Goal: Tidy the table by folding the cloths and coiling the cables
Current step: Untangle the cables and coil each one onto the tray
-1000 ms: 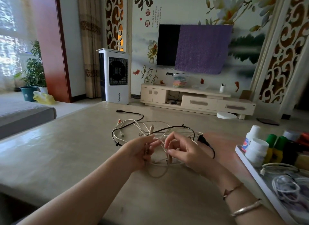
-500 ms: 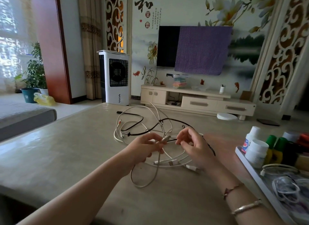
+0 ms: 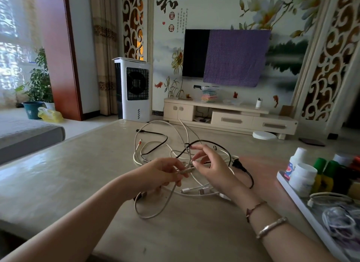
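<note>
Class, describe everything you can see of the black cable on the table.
The thin black cable, rubbery-looking, lies uncoiled on the beige table, tangled with white cables. One small plug rests at the far side; a chunkier black plug lies beside the right hand, which seems not to hold it.

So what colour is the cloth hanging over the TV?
Purple, with a fine dotted pattern. The cloth shows in the head view.

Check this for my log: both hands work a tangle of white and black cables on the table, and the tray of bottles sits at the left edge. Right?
Not quite. The head view shows the tray of bottles at the right edge. The rest holds: left hand and right hand work the cable tangle.
</note>
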